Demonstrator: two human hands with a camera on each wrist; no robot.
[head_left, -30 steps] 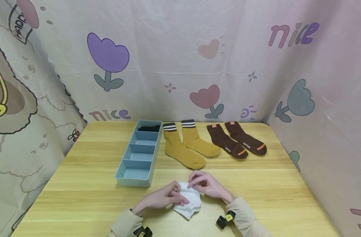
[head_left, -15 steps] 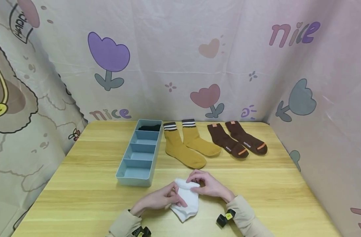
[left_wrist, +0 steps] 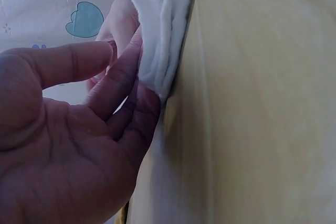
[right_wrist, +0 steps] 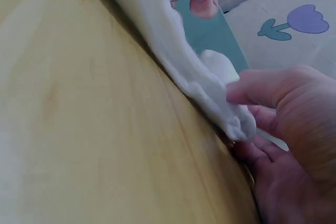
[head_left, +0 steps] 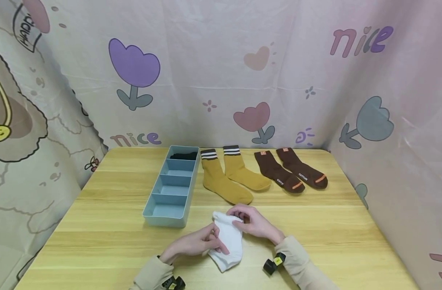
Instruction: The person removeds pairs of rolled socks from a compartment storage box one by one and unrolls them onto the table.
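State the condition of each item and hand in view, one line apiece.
White fabric: layered, pinched at its far end
Left hand: fingers touching the white fabric
Right hand: pinching the white fabric
Blue-grey box: upright, open-topped
Black fabric: inside the box's far compartment
Mustard socks: flat, unfolded
Brown socks: flat, unfolded

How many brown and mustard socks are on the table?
4: a mustard sock right of the blue box, another mustard sock beside it, then a brown sock and a second brown sock farthest right. None look hidden.
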